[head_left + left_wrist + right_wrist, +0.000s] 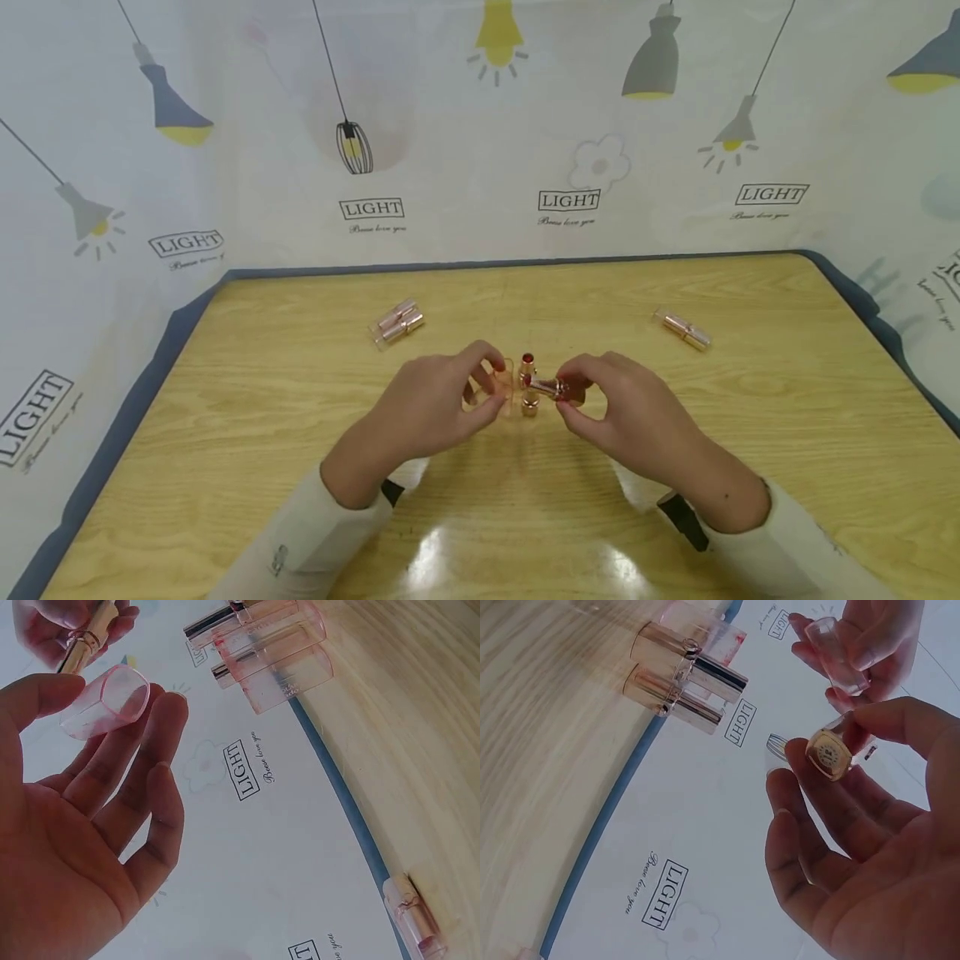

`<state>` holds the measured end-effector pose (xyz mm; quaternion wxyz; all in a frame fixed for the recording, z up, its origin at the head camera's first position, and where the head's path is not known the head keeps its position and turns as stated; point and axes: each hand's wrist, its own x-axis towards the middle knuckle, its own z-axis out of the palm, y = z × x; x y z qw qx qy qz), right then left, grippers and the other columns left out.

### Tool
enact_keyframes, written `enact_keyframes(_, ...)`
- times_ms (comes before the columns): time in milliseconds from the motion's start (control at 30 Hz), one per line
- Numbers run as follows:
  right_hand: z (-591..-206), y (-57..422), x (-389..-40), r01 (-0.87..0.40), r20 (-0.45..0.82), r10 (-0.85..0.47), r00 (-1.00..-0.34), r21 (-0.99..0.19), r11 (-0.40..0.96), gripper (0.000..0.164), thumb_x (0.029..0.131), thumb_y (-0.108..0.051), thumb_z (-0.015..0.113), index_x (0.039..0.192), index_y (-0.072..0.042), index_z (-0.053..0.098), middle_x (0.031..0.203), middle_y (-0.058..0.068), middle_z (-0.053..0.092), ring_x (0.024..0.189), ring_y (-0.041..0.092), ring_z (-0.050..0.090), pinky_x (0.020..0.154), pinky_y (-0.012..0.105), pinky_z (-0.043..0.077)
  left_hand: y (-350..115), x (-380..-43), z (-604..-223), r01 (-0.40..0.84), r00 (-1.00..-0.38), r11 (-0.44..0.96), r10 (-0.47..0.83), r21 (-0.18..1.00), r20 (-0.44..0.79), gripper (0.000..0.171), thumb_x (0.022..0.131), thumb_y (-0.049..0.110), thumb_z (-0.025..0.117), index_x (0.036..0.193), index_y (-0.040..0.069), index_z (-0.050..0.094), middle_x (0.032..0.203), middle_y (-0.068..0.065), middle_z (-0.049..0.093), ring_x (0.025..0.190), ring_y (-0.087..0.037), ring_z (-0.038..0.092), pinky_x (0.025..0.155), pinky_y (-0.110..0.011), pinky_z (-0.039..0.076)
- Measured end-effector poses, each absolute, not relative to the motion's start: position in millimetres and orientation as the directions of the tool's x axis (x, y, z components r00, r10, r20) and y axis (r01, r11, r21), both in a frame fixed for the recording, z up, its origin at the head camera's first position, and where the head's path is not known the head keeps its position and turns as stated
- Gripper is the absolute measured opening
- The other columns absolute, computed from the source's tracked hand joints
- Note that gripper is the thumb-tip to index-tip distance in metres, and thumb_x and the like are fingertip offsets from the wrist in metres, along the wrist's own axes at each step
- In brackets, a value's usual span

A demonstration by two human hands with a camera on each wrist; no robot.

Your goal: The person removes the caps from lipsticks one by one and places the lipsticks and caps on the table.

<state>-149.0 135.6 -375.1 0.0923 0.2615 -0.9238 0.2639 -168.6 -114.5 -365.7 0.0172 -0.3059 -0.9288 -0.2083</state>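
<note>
In the head view my left hand (442, 396) is at mid-table, with my right hand (637, 408) facing it. The left thumb and fingers pinch a clear pink lipstick cap (88, 709), its open end showing in the left wrist view. An uncapped lipstick (546, 387) lies sideways in my right hand's pinch, red tip toward the left hand; its gold base (828, 754) faces the right wrist camera. Cap and lipstick are apart. Between the hands, uncapped lipstick tubes (530, 406) stand upright on the table, with clear pink caps (289, 679) standing beside them.
Two capped lipsticks (402, 325) lie side by side at the back left of the wooden table (225, 433). Another capped lipstick (684, 330) lies at the back right. A white printed sheet (465, 167) rises behind the table's dark-blue edge (465, 267).
</note>
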Motion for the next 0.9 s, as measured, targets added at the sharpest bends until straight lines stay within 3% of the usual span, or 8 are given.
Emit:
enact_keyframes(267,-379.6,133.4,-151.5,-0.483,0.226,-0.434,-0.872,-0.544,0.686,0.02,0.086,-0.019,0.078,0.103,-0.017,0.068,0.092,-0.008,0.069,0.088,0.011,0.063,0.075,0.033,0.053,-114.5,-169.5,-368.9,0.532,-0.837,0.734,0.531,0.422,0.132,0.029,0.096,0.038,0.064,0.118,0.02,0.059,0.095,0.011,0.072,0.075,-0.005,0.068,0.063,-0.022,0.05)
enact_keyframes(367,-380.2,133.2,-152.3,-0.483,0.227,-0.436,-0.871,-0.557,0.675,0.019,0.086,-0.019,0.078,0.102,-0.017,0.069,0.093,-0.007,0.067,0.088,0.012,0.061,0.075,0.033,0.053,-113.8,-170.1,-369.7,0.543,-0.835,0.74,0.528,0.398,0.156,0.028,0.097,0.04,0.063,0.117,0.021,0.06,0.096,0.01,0.066,0.069,-0.004,0.062,0.06,-0.021,0.047)
enact_keyframes(533,-381.8,132.6,-153.0,-0.47,0.21,-0.435,-0.876,-0.575,0.669,0.019,0.085,-0.019,0.08,0.1,-0.015,0.07,0.082,-0.004,0.058,0.075,0.01,0.049,0.064,0.025,0.046,-112.8,-170.2,-370.7,0.562,-0.826,0.746,0.531,0.358,0.189,0.028,0.095,0.042,0.065,0.115,0.022,0.061,0.089,0.007,0.059,0.058,-0.005,0.045,0.053,-0.022,0.039)
enact_keyframes(700,-384.0,131.8,-155.5,-0.46,0.181,-0.451,-0.874,-0.604,0.65,0.021,0.085,-0.017,0.08,0.103,-0.013,0.071,0.08,-0.007,0.06,0.072,0.01,0.053,0.061,0.022,0.047,-112.9,-170.7,-370.0,0.563,-0.825,0.748,0.533,0.352,0.185,0.028,0.095,0.041,0.066,0.114,0.022,0.061,0.085,0.008,0.059,0.057,-0.006,0.044,0.052,-0.023,0.038)
enact_keyframes(900,-390.1,130.9,-158.2,-0.429,0.108,-0.47,-0.876,-0.618,0.658,0.019,0.088,-0.018,0.078,0.104,-0.017,0.069,0.081,-0.013,0.066,0.073,0.001,0.06,0.064,0.022,0.05,-112.8,-170.7,-369.5,0.552,-0.832,0.756,0.528,0.352,0.171,0.027,0.094,0.04,0.068,0.114,0.024,0.061,0.088,0.011,0.058,0.057,-0.006,0.046,0.053,-0.023,0.039)
